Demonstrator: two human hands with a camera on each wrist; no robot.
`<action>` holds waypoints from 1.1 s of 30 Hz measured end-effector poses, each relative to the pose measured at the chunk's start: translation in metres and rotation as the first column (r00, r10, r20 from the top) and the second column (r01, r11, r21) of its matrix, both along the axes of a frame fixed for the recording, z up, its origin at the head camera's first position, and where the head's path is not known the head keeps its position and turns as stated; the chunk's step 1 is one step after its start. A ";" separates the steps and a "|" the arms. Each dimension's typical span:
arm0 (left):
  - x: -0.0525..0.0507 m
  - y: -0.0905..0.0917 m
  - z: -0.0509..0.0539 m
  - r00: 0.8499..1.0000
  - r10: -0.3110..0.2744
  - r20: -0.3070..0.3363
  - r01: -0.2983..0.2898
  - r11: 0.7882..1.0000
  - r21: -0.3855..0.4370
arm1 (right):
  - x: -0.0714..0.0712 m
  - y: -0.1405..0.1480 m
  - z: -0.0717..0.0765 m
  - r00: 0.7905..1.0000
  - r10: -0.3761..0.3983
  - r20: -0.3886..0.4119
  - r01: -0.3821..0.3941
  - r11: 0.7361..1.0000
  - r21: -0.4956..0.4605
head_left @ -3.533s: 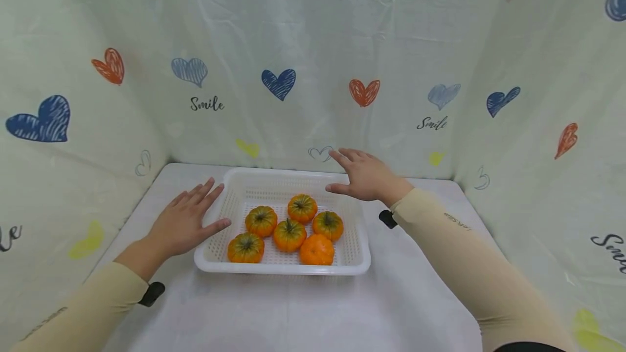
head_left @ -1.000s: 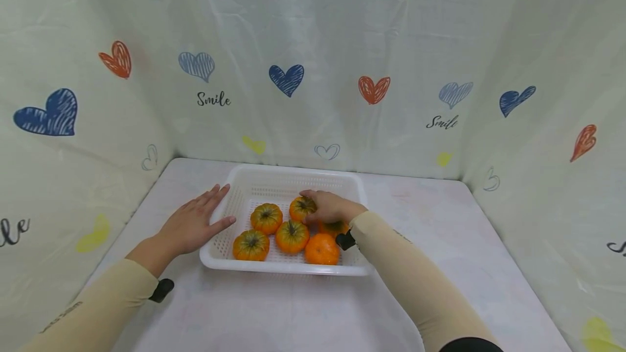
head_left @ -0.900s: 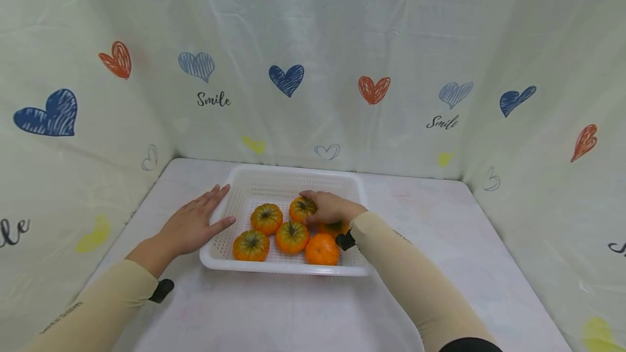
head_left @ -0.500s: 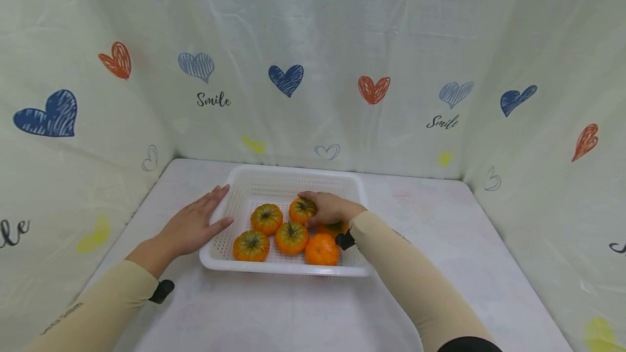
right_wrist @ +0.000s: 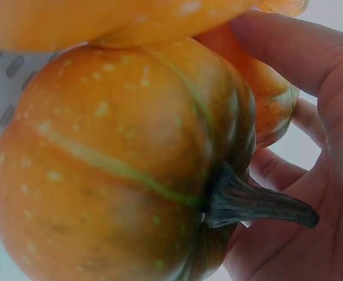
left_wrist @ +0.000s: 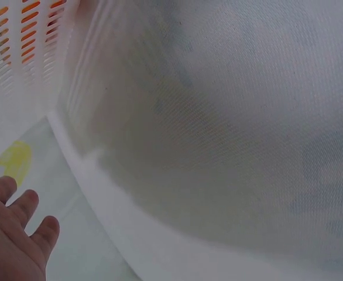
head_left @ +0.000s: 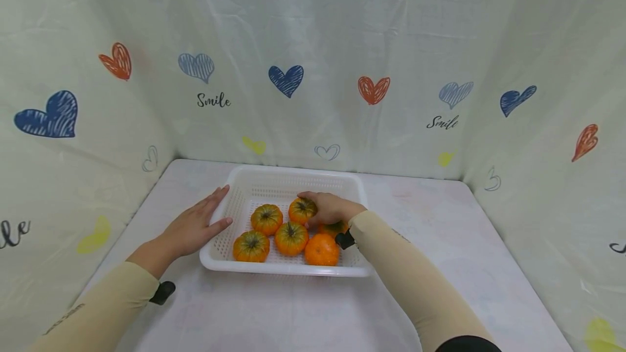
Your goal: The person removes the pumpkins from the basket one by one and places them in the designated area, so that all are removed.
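A white perforated basket (head_left: 286, 269) holds several small orange pumpkins with green tops and a plain orange one (head_left: 321, 250). My right hand (head_left: 330, 208) curls its fingers and thumb round the rearmost pumpkin (head_left: 301, 210). Close to the right wrist camera is another pumpkin (right_wrist: 119, 164) with a dark stem, and my right hand (right_wrist: 312, 193) shows behind it. My left hand (head_left: 188, 228) lies at the basket's left rim with fingers straight and spread. In the left wrist view, fingertips of my left hand (left_wrist: 16, 234) show below the basket's slotted wall (left_wrist: 28, 52).
The basket stands on a white-covered table (head_left: 293, 314). A pale curtain (head_left: 323, 31) with printed hearts and the word Smile surrounds the table at the back and both sides.
Since the earliest frame, my right hand has come down from above the basket's back right corner to the rearmost pumpkin and taken hold of it. The left hand has hardly moved.
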State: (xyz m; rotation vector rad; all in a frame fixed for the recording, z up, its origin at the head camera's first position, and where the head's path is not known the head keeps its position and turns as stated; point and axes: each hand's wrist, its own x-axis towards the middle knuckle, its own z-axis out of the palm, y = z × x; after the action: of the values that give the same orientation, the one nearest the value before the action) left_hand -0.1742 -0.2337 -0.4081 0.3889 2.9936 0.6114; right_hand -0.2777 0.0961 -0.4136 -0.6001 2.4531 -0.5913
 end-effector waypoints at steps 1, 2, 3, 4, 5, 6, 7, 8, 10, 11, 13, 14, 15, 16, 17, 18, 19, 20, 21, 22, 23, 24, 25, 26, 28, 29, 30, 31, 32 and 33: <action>0.000 0.000 -0.001 1.000 0.000 0.000 0.000 1.000 -0.001 | 0.000 0.000 0.000 1.000 0.001 -0.002 -0.001 1.000 0.001; 0.000 0.000 -0.001 1.000 0.000 -0.002 0.000 1.000 -0.002 | -0.001 0.000 -0.001 1.000 0.002 -0.003 -0.002 1.000 0.000; -0.001 0.000 -0.002 1.000 0.000 -0.003 0.000 1.000 -0.002 | -0.001 0.001 -0.001 1.000 0.002 -0.002 -0.002 1.000 -0.001; -0.001 0.000 -0.002 1.000 -0.001 -0.004 0.001 1.000 -0.004 | -0.001 0.001 -0.002 1.000 0.003 -0.004 -0.003 1.000 -0.001; -0.001 0.000 -0.002 1.000 -0.001 -0.005 0.001 1.000 -0.005 | -0.001 0.001 -0.002 1.000 0.005 -0.008 -0.005 1.000 -0.001; -0.001 0.000 -0.003 1.000 -0.001 -0.006 0.001 1.000 -0.006 | -0.001 0.001 -0.002 1.000 0.006 -0.011 -0.006 1.000 -0.002; -0.001 0.000 -0.003 1.000 -0.001 -0.007 0.001 1.000 -0.005 | -0.001 0.001 -0.002 1.000 0.009 -0.016 -0.009 1.000 0.001; -0.001 0.000 -0.003 1.000 -0.001 -0.008 0.001 1.000 -0.005 | -0.001 0.001 -0.002 1.000 0.012 -0.021 -0.012 1.000 0.004; -0.002 0.000 -0.003 1.000 -0.002 -0.008 0.002 1.000 -0.006 | -0.002 0.001 -0.002 0.999 0.019 -0.032 -0.018 1.000 0.008; -0.002 0.000 -0.003 1.000 -0.002 -0.007 0.002 1.000 -0.005 | -0.002 0.001 -0.002 0.999 0.019 -0.034 -0.019 1.000 0.006; -0.002 0.000 -0.003 1.000 -0.003 -0.004 0.003 1.000 -0.005 | -0.003 0.001 -0.002 0.999 0.020 -0.039 -0.020 1.000 0.001; -0.002 0.000 -0.003 1.000 -0.003 -0.003 0.003 1.000 -0.005 | -0.004 0.001 -0.003 0.999 0.020 -0.042 -0.020 1.000 -0.003; -0.001 0.000 -0.002 1.000 -0.003 -0.002 0.003 1.000 -0.005 | -0.004 0.001 -0.003 0.999 0.020 -0.049 -0.020 1.000 -0.008; -0.001 0.000 -0.002 1.000 -0.004 -0.002 0.004 1.000 -0.005 | -0.005 0.001 -0.003 0.998 0.020 -0.055 -0.021 1.000 -0.013; -0.001 0.000 -0.002 1.000 -0.004 -0.002 0.004 1.000 -0.005 | -0.006 0.002 -0.003 0.998 0.019 -0.059 -0.020 1.000 -0.020; -0.001 0.000 -0.002 1.000 -0.004 -0.002 0.004 1.000 -0.004 | -0.006 0.002 -0.003 0.998 0.020 -0.065 -0.021 0.999 -0.024; -0.001 0.000 -0.002 1.000 -0.005 -0.003 0.005 1.000 -0.004 | -0.007 0.002 -0.003 0.997 0.020 -0.072 -0.022 0.999 -0.027; -0.001 0.000 -0.002 1.000 -0.006 -0.004 0.006 1.000 -0.004 | -0.007 0.002 -0.003 0.997 0.021 -0.077 -0.023 0.999 -0.030; -0.001 -0.001 -0.002 1.000 -0.007 -0.006 0.007 1.000 -0.004 | -0.007 0.002 -0.003 0.997 0.020 -0.080 -0.023 0.999 -0.035; -0.002 -0.001 -0.002 1.000 -0.008 -0.007 0.008 1.000 -0.005 | -0.007 0.002 -0.003 0.997 0.019 -0.080 -0.022 0.999 -0.039; -0.002 -0.001 -0.002 1.000 -0.009 -0.008 0.008 1.000 -0.006 | -0.007 0.002 -0.003 0.996 0.017 -0.084 -0.020 0.999 -0.040; -0.002 -0.001 -0.003 1.000 -0.009 -0.009 0.009 1.000 -0.008 | -0.007 0.002 -0.002 0.996 0.013 -0.084 -0.016 0.999 -0.040; -0.002 -0.001 -0.003 1.000 -0.010 -0.010 0.010 1.000 -0.009 | -0.007 0.002 -0.002 0.997 0.007 -0.083 -0.011 0.999 -0.045; -0.002 -0.002 -0.003 1.000 -0.011 -0.011 0.011 1.000 -0.010 | -0.007 0.002 -0.002 0.997 0.001 -0.081 -0.005 0.999 -0.049; -0.002 -0.002 -0.003 1.000 -0.012 -0.012 0.012 1.000 -0.012 | -0.007 0.002 -0.001 0.997 -0.012 -0.082 0.007 0.998 -0.055; -0.002 -0.002 -0.003 1.000 -0.012 -0.012 0.011 1.000 -0.011 | -0.007 0.002 -0.001 0.996 -0.016 -0.082 0.011 0.998 -0.057; -0.002 -0.002 -0.002 1.000 -0.011 -0.010 0.011 1.000 -0.010 | -0.006 0.002 -0.001 0.997 -0.021 -0.080 0.016 0.998 -0.064; -0.002 -0.002 -0.002 1.000 -0.011 -0.007 0.011 1.000 -0.007 | -0.006 0.002 0.000 0.996 -0.020 -0.083 0.014 0.998 -0.066; -0.001 -0.002 -0.002 1.000 -0.010 -0.004 0.010 1.000 -0.006 | -0.006 0.001 0.000 0.996 -0.018 -0.089 0.012 0.998 -0.065; -0.001 -0.001 -0.002 1.000 -0.009 0.000 0.009 1.000 -0.003 | -0.006 0.001 0.000 0.995 -0.016 -0.095 0.010 0.998 -0.062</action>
State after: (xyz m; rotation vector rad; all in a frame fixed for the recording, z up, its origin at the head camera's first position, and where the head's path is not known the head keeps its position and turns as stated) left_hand -0.1755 -0.2351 -0.4102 0.4015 2.9911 0.6057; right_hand -0.2839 0.0973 -0.4133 -0.6512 2.5381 -0.6600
